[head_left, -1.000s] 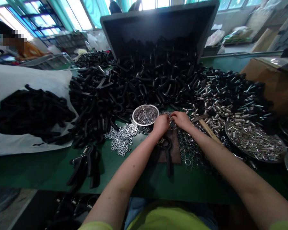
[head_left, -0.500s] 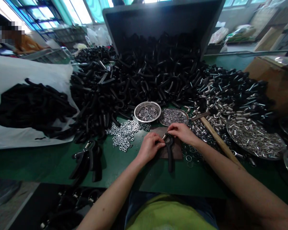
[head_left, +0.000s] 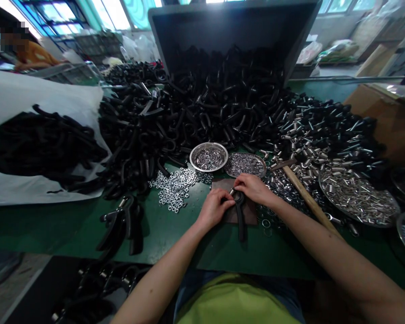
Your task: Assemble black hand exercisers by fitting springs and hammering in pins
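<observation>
A black curved handle [head_left: 240, 222] with a ring-shaped head lies on a brown pad [head_left: 251, 211], its grip pointing toward me. My left hand [head_left: 216, 204] is closed in a pinch at the left side of that head. From the upper right my right hand [head_left: 251, 186] pinches at the top of the head, by a small silver spring [head_left: 232, 191]. My fingertips partly hide the spring and the ring. Just beyond my hands are a steel bowl of small metal parts [head_left: 209, 145] and a shallow dish of metal bits [head_left: 263, 171].
Loose nuts [head_left: 173, 191] lie left of the pad. A hammer [head_left: 307, 198], springs and a tray of pins [head_left: 361, 198] are at right. Black handles [head_left: 189, 117] pile before a grey bin [head_left: 229, 27]. Several handles [head_left: 130, 225] lie left. A person [head_left: 33, 54] sits far left.
My right hand has moved slightly down and left over the handle's head, closer to my left hand. My left fingers have shifted a little to the right. The handle stays on the pad.
</observation>
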Available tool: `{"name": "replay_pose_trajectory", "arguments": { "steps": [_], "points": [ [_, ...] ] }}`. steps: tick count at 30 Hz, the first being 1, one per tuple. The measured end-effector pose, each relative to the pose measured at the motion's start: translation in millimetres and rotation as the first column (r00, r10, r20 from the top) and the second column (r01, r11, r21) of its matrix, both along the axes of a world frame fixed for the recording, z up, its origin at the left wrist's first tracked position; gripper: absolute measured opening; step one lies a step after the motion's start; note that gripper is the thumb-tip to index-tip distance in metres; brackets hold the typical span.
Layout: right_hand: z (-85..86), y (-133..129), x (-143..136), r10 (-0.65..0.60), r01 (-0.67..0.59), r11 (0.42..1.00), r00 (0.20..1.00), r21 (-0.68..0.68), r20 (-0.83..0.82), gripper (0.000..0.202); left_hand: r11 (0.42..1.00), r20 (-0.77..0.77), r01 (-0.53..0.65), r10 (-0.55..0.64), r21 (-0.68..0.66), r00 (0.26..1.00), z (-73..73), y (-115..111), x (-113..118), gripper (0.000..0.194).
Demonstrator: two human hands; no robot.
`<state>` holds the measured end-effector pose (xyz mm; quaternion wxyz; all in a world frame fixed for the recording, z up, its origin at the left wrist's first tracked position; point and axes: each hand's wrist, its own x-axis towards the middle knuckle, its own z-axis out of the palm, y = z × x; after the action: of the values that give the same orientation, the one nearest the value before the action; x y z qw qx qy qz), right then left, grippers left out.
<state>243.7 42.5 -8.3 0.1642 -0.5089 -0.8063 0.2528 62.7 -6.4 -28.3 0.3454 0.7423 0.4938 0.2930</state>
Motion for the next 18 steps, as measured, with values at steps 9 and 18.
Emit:
{"name": "replay_pose_trajectory", "arguments": {
  "steps": [9,18],
  "points": [
    [7.3,11,-11,0.011,-0.002,0.998,0.992,-0.068,0.128,0.007,0.996,0.017,-0.014,0.016,-0.086,1.0,-0.2,7,1,0.004],
    [19.4,-34,74,-0.309,0.23,0.924,0.921,0.305,0.239,0.023,0.993,0.092,0.056,-0.046,-0.106,0.995,-0.4,7,-2,0.003]
  ]
}}
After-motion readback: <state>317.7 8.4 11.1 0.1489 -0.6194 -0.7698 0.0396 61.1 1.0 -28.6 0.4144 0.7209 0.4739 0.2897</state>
